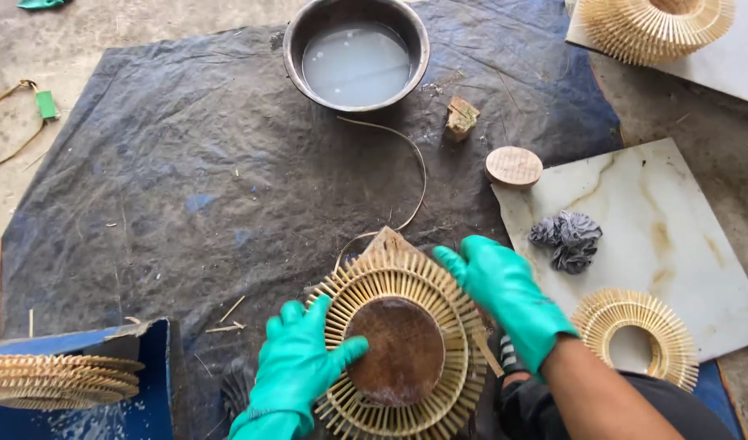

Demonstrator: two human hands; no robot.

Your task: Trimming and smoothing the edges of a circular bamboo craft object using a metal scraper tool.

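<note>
Near left: a stack of flat round bamboo-spoke rings rests on a blue box, within reach.

Left hand, green rubber glove: fingers spread flat, thumb on the round brown wooden disc in the middle of the sunburst ring of pale bamboo sticks. It presses down rather than grips, seemingly to steady the piece.

The ring lies near centre on the dark grey tarp, between both hands.

Far centre: a metal basin of cloudy water, a thin curved strip trailing from it toward the ring (perhaps soaked to bend).

Right hand, green glove: fingers loosely curled over the ring's far right rim, holding the spokes.

Right: a small round wooden disc, a crumpled grey rag and a finished bamboo ring on a marble-patterned tile.
</note>
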